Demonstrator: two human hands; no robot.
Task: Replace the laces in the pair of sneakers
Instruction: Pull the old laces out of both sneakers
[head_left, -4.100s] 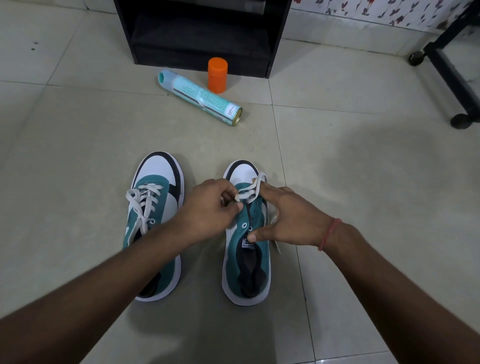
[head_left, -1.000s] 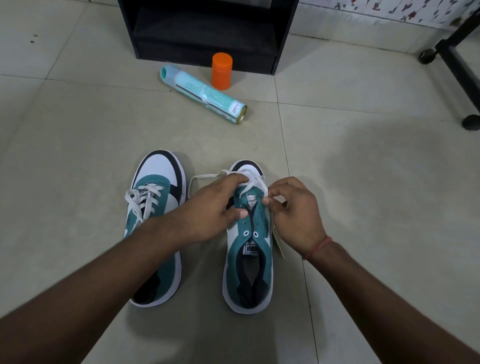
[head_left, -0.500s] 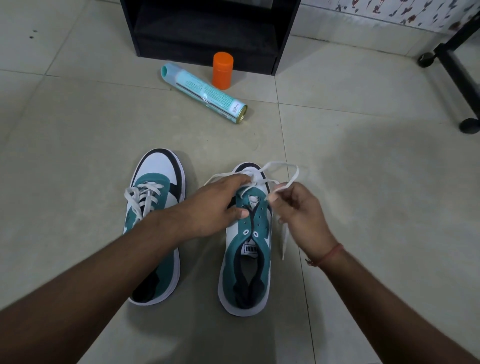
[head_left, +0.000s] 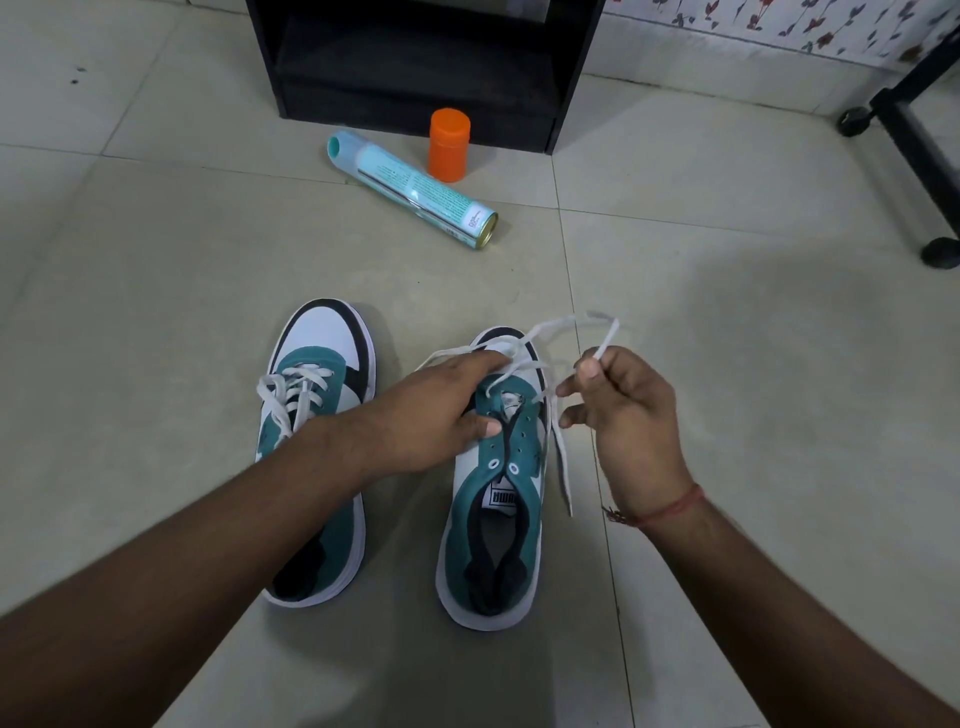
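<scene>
Two teal, white and black sneakers stand side by side on the tiled floor. The left sneaker (head_left: 317, 431) is laced with a white lace. The right sneaker (head_left: 496, 499) has a white lace (head_left: 563, 470) only through its front eyelets; the other eyelets are bare. My left hand (head_left: 431, 410) grips the front of the right sneaker, thumb on the teal upper. My right hand (head_left: 628, 415), just right of that shoe, pinches the lace between thumb and fingers, and the lace arcs in a loop above the toe. A loose end hangs beside the shoe.
A teal spray can (head_left: 415, 189) lies on its side beyond the shoes, with an orange capped bottle (head_left: 449, 145) upright behind it. A black cabinet (head_left: 415, 67) stands at the back. A black wheeled stand leg (head_left: 914, 150) crosses the far right.
My right hand has drawn the lace out to the right and up, away from the eyelets, making a wider loop. My left hand stays on the right sneaker.
</scene>
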